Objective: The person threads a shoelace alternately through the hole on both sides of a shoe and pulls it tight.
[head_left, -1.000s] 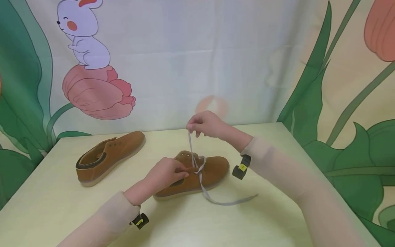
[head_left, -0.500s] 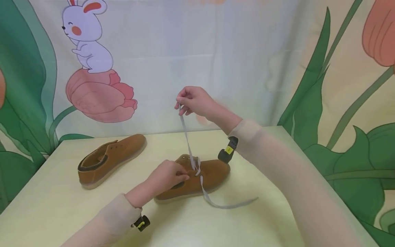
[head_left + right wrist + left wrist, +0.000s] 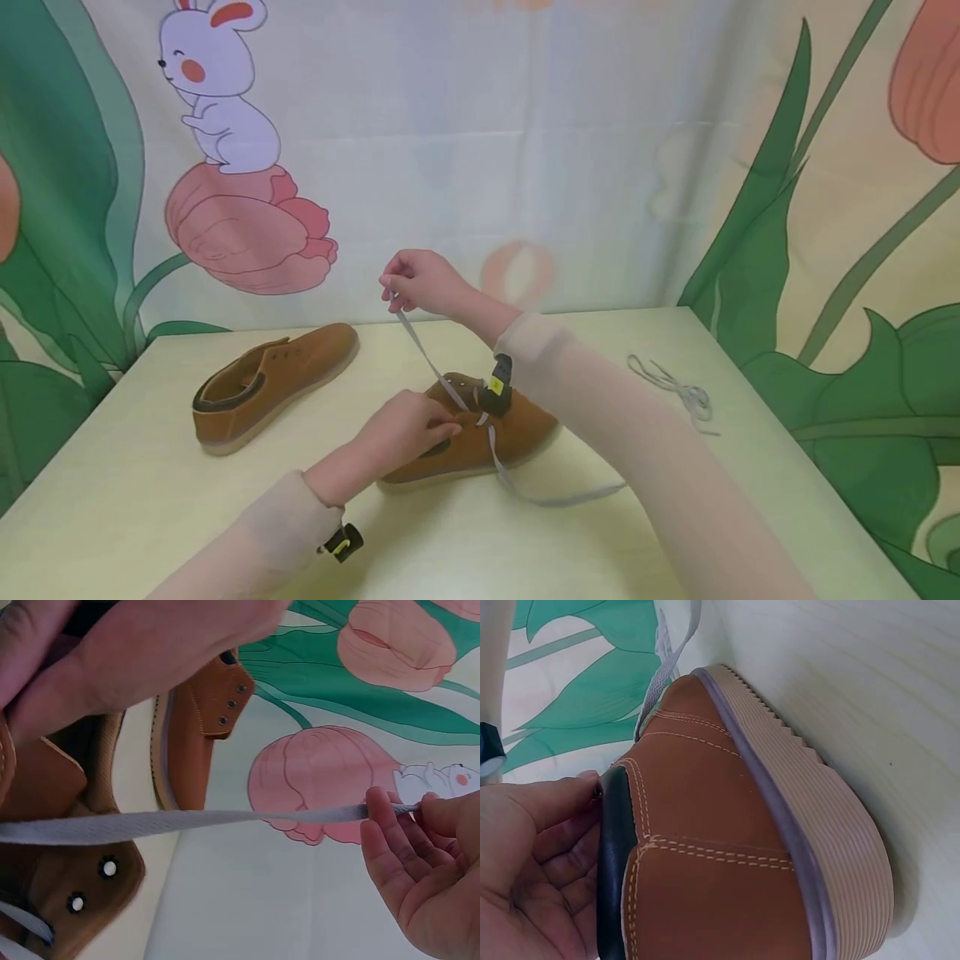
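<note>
Grey lace (image 3: 112, 826) ran taut from the right hand (image 3: 426, 283) — closed to a pinch on it — to the brown shoe (image 3: 517, 429) below, whose rim the left hand (image 3: 405, 425) pinched; another shoe (image 3: 288, 383) stood left of both hands.

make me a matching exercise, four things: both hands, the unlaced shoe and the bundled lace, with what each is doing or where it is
1. left hand
2. right hand
3. unlaced shoe
4. bundled lace

A. lying at the table's right side
B. pinching a raised lace
C. gripping the nearer shoe
D. standing at the table's left side

Pairs: 1-C, 2-B, 3-D, 4-A
</note>
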### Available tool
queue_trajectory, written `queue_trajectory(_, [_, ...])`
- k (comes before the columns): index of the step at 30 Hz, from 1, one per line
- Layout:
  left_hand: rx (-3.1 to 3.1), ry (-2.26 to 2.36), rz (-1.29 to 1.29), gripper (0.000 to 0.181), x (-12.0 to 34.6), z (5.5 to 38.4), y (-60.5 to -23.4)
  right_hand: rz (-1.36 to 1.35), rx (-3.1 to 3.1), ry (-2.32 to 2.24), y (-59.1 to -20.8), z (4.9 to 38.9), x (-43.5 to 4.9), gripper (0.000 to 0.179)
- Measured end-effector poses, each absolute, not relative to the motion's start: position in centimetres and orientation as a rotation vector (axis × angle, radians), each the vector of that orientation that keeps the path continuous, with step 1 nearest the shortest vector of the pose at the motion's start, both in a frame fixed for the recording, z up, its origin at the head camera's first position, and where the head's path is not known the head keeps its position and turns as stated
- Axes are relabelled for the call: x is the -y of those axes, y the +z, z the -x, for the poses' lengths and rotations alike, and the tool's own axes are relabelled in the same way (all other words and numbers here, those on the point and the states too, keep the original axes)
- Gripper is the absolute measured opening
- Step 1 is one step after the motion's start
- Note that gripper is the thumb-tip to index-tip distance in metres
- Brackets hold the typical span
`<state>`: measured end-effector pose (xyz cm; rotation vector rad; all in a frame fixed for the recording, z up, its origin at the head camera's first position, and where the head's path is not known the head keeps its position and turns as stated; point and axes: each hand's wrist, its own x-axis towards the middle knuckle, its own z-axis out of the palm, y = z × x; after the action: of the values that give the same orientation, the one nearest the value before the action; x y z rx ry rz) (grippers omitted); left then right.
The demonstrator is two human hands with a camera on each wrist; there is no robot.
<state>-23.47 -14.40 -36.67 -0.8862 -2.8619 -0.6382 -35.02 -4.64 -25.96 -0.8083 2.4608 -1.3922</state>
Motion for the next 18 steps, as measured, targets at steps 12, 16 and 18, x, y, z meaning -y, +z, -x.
queue_trajectory(12, [2.848, -0.614, 0.926, 0.013, 14.8, 23.1, -36.4, 0.797, -2.485, -1.137, -28.7, 35.8, 6.6, 0.028])
queue_trajectory(16, [2.870, -0.590, 0.925, 0.014, 15.0, 23.0, -36.3, 0.853, -2.475, -0.944, -28.8, 35.7, 5.7, 0.044])
queue_trajectory(18, [2.887, -0.585, 0.927, 0.015, 15.3, 22.9, -36.3, 0.895, -2.499, -0.873, -28.3, 35.3, 4.4, 0.045])
